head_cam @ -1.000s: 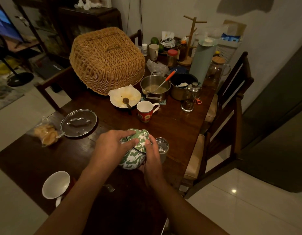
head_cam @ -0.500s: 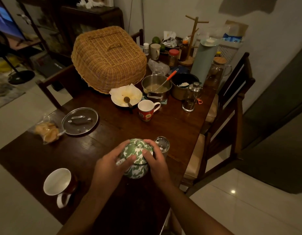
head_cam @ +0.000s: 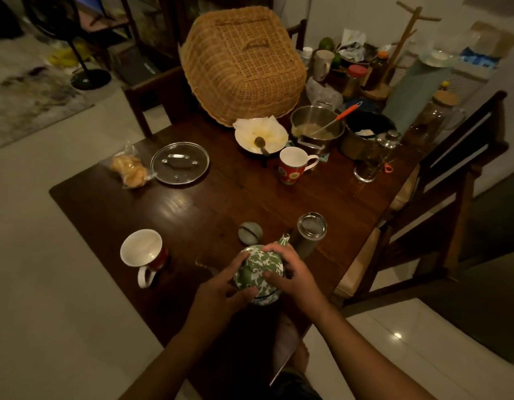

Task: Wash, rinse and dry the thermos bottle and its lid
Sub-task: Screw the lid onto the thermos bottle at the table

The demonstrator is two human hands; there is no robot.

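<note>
Gripping a green-and-white patterned teapot (head_cam: 260, 272) from both sides, the left hand (head_cam: 221, 290) curls round its near-left flank and the right hand (head_cam: 293, 272) wraps its right side, fingers on the lid. The pot stands on the wooden table (head_cam: 192, 209) near its front edge.

The thermos bottle (head_cam: 307, 235), the thing that actually needs washing, stands open-mouthed just beyond the teapot, to the right of the spout, untouched. A small round grey cap (head_cam: 250, 232), probably the thermos lid, lies flat on the table just beyond the teapot, to its left.

Judging by the task, the teapot seems a side matter. To do this step well, I would set it down squarely, clear of the thermos so nothing gets knocked over, then free both hands to gather bottle and cap together for the sink.

Whether the thermos holds any liquid cannot be told; only its shiny rim and a pale interior show. Left of the teapot a white mug (head_cam: 141, 249) with a red outside looks empty. Far beyond it, a steel saucepan (head_cam: 317, 128) holds a pale brownish liquid and an orange-handled utensil.
</note>
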